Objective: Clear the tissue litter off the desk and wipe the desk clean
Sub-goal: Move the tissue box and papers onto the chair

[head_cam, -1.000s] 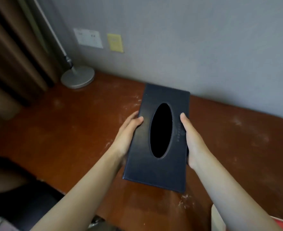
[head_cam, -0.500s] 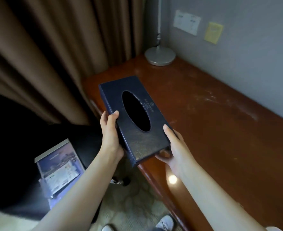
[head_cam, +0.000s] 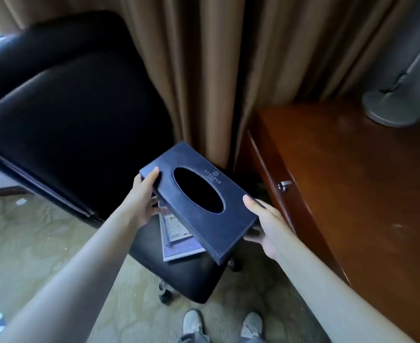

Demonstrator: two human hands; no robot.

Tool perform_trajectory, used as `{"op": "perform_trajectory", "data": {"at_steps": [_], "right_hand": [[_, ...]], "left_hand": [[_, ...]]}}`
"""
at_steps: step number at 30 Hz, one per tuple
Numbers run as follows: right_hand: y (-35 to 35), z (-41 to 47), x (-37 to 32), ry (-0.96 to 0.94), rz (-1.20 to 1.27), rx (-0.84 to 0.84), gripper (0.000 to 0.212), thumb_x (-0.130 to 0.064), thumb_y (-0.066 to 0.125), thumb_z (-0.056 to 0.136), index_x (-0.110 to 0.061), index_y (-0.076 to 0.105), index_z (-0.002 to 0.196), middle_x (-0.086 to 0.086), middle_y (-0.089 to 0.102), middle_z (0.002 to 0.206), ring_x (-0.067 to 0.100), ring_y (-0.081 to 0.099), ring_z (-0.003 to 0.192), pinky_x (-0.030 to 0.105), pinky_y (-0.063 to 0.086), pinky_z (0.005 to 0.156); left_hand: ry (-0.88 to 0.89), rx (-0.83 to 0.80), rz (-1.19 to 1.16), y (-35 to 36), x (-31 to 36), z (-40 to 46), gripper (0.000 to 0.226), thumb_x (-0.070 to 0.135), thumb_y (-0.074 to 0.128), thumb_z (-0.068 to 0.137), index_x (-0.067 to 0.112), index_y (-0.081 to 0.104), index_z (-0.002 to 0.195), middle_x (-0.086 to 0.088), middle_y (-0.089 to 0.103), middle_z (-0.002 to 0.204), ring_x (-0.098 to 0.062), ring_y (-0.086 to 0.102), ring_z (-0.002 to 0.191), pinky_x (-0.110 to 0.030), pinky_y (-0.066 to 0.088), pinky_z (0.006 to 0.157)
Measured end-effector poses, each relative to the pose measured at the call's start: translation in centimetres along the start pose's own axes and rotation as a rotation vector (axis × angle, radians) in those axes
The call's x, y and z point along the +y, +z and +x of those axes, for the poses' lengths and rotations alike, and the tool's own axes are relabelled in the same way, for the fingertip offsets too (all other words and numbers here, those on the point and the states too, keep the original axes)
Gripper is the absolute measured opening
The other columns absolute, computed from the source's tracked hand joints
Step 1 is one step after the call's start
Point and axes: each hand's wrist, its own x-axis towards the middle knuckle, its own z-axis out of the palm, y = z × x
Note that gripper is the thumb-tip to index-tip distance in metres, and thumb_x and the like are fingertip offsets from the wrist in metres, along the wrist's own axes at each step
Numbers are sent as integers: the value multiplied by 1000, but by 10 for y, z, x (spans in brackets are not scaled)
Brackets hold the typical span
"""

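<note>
1. Gripping the tissue box (head_cam: 199, 201) at both ends, my left hand (head_cam: 142, 201) and right hand (head_cam: 265, 226) are each clamped on it.
2. It hangs off the bench (head_cam: 352, 181), which lies at three o'clock, above the chair seat (head_cam: 191, 276).
3. I'd lower it level beside the booklet (head_cam: 176, 241) at six o'clock, releasing only once it rests.

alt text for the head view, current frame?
Both hands, left hand and right hand, hold a dark blue tissue box over a black office chair, beside a wooden desk and brown curtains.
</note>
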Motion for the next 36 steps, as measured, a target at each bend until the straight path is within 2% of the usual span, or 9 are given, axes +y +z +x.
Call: {"op": "perform_trajectory", "data": {"at_steps": [2,4,8,11,16,27,29,32,36], "right_hand": [[14,10,6,40,-54,-21,19,-37,64,86,-25,66,101,4,65,113,28,56,111,49,50,90],[22,21,10,65,-79,-30,20,-35,63,87,-23,66,103,3,67,110,25,58,107,47,51,89],[36,52,12,92,-14,30,30,-35,68,84,-16,63,107,5,69,104,22,63,97,37,53,81],[50,87,11,117,-20,123,43,-41,70,82,-13,56,111,5,65,106,21,63,93,32,52,71],[59,159,38,269,-110,184,64,-56,66,78,-15,49,125,9,60,120,30,60,106,45,50,95],[52,262,114,376,-266,139,36,-23,48,98,-15,45,133,4,53,125,23,52,105,35,45,91],[53,273,128,381,-283,147,39,-25,48,98,-17,43,136,5,52,132,25,53,115,41,44,100],[53,287,137,360,-303,168,49,-35,48,96,-26,35,142,2,47,140,26,49,124,46,41,105],[56,285,132,323,-429,179,53,-38,43,98,-25,26,147,4,42,145,29,45,129,48,41,105]], "left_hand": [[-58,18,7,-25,-6,10,20,44,50,94,26,54,102,-3,59,101,-23,59,93,-46,51,85],[-93,26,8,-42,-17,20,18,41,49,95,25,57,95,-6,60,97,-23,61,88,-44,52,83],[-92,109,-13,-56,-42,42,38,41,48,95,12,52,120,-9,58,94,-28,63,86,-40,56,73],[-66,184,-81,-54,-59,61,44,42,47,95,9,47,124,-6,57,90,-24,62,83,-47,55,83],[-89,335,-86,-42,-90,88,27,43,42,96,20,44,110,-5,57,106,-25,60,94,-41,51,88],[-221,414,51,-50,-173,145,32,40,40,98,14,35,116,-1,41,73,-12,35,55,-27,36,58],[-229,421,83,-49,-184,148,29,41,41,98,18,35,115,1,45,75,-12,41,57,-26,40,59],[-195,471,225,-48,-184,157,31,50,44,94,25,38,113,-1,58,94,-18,57,83,-34,47,83],[-234,515,413,-40,-172,165,29,50,41,94,25,38,109,0,55,99,-23,52,93,-32,36,80]]}}
